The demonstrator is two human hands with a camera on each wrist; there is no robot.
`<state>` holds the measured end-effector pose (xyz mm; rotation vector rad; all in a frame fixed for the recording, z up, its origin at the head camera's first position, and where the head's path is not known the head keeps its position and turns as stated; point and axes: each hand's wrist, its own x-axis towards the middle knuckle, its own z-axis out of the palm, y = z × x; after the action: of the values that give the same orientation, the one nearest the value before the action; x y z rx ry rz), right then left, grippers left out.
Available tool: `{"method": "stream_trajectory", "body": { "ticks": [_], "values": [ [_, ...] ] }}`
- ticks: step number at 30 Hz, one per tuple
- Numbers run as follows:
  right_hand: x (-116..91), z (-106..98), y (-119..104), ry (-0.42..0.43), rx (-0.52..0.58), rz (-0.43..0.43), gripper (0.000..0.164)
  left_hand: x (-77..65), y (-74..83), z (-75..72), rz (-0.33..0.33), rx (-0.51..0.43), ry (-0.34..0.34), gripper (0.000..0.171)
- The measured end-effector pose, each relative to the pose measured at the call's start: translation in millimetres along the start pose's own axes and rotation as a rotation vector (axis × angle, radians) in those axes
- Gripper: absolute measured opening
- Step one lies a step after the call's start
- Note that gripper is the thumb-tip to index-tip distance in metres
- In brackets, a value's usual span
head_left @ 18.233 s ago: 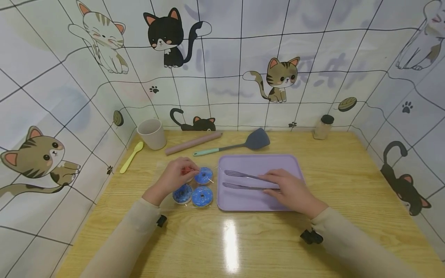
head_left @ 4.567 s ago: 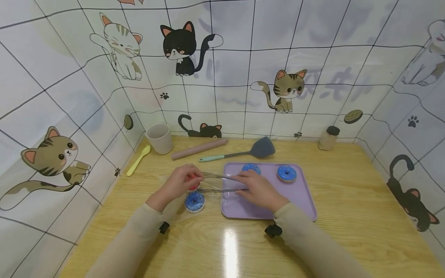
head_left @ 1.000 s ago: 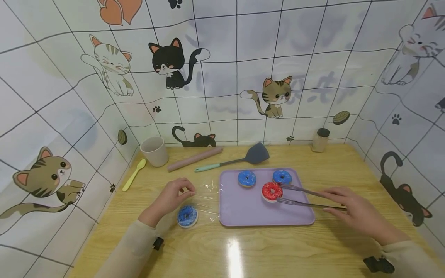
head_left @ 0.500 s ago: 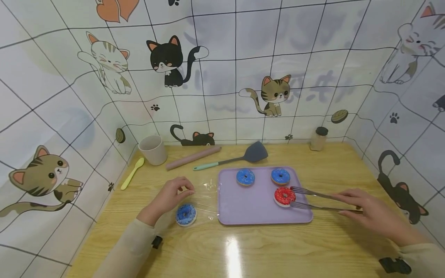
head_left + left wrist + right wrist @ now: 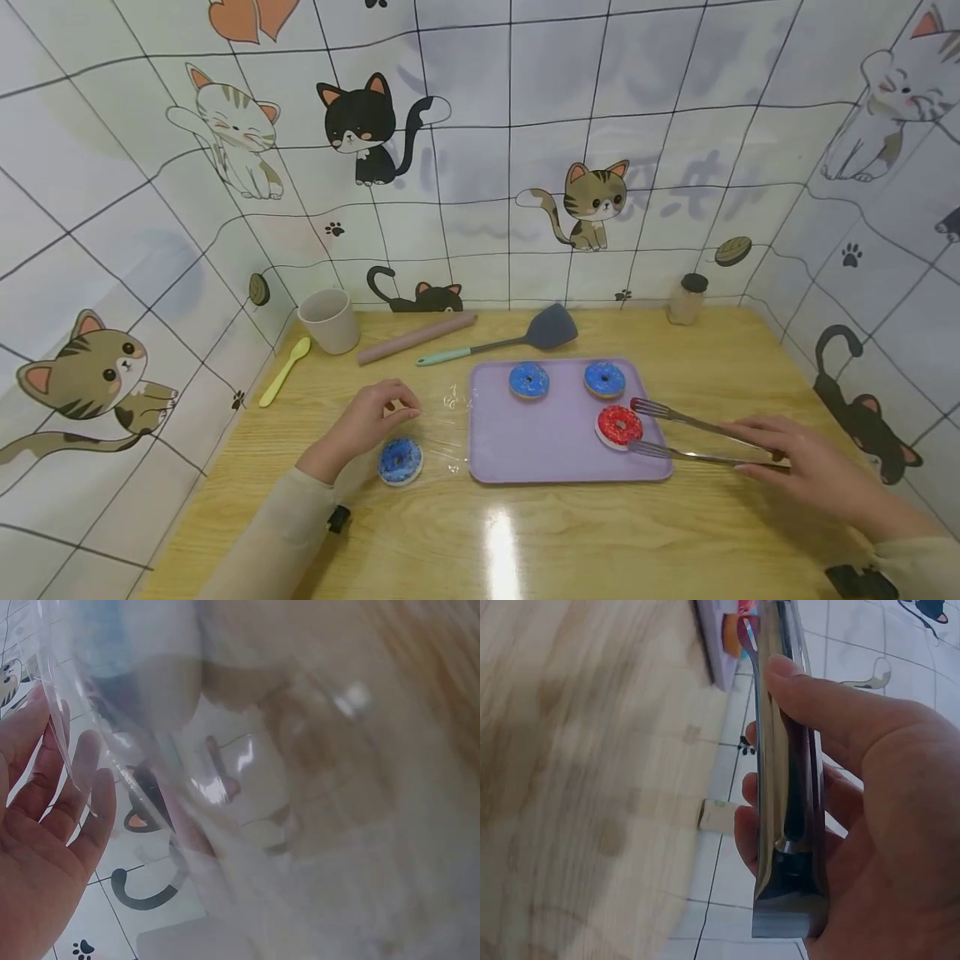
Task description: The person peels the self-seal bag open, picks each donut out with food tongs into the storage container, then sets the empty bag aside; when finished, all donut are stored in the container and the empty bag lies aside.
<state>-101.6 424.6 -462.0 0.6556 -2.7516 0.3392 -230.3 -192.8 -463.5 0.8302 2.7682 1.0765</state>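
My right hand (image 5: 802, 467) holds metal tongs (image 5: 690, 454), thumb on one arm and fingers round the other, as the right wrist view shows. The tong tips stand apart at the right edge of a red sprinkled donut (image 5: 617, 426), which lies on the right part of the purple tray (image 5: 525, 454). Behind it are two blue donuts (image 5: 528, 381) near the tray's back rim. My left hand (image 5: 367, 421) pinches a clear plastic bag (image 5: 315, 795) left of the tray. A darker blue donut (image 5: 401, 462) lies in the bag below that hand.
Behind the tray lie a spatula (image 5: 551, 327) and a mauve rolling pin (image 5: 416, 338). A grey cup (image 5: 330, 323) and yellow spoon (image 5: 285, 372) are at the back left, a black-capped jar (image 5: 687, 300) at the back right. Cat-patterned walls border the wooden table.
The red donut has gone from the bag onto the tray, then shifted right across it. The tongs have moved right, their tips now wider apart. My left hand stays at the bag.
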Motion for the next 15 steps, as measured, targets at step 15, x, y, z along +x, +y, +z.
{"method": "stream_trajectory", "body": {
  "ticks": [15],
  "values": [
    [50.2,2.8,-58.9,0.010,0.093,-0.050,0.066,-0.6,0.5,1.0,0.022,0.001,0.018,0.004]
  ]
}}
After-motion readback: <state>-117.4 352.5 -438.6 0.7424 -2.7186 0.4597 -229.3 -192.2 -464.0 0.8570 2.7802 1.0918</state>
